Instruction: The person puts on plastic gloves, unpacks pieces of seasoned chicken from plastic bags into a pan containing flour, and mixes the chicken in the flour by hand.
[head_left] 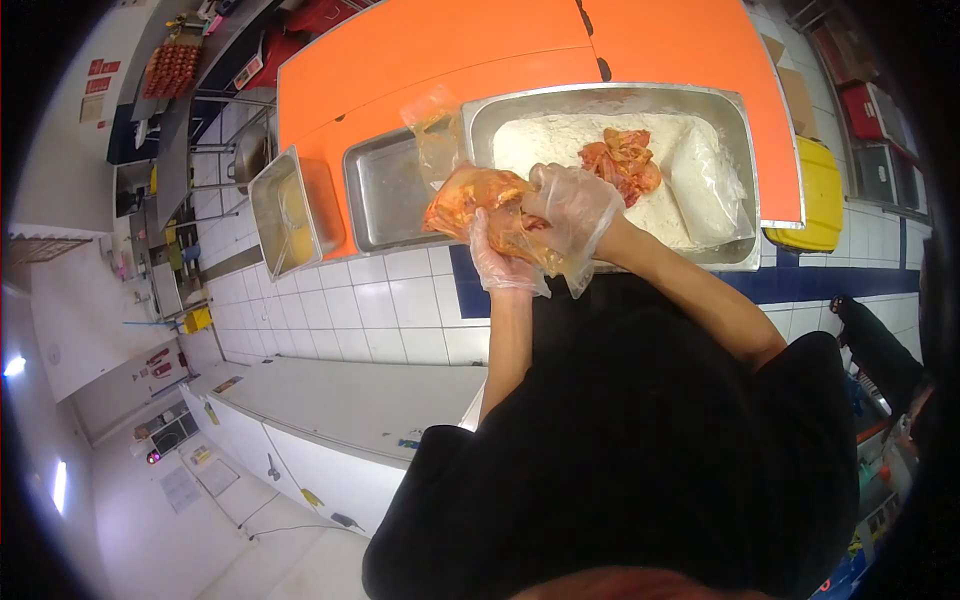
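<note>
The left hand (492, 257), gloved, is wrapped under the bag of meat (468, 200), with the thumb against its near face. The right hand (578, 205), also gloved, has its fingers bent inward at the bag's right end; whether they pinch the plastic or the meat cannot be told. The bag is held between both hands, its long axis running roughly left to right. The meat pile (622, 165) lies forward and to the right of the right hand, the nearer hand, on white powder (535, 138) inside the deep pan (746, 135). A clear bag (705, 190) lies right of the pile. Leftward on the orange bench (430, 80) stand the shallow pan (385, 190) and a metal container (318, 200)
</note>
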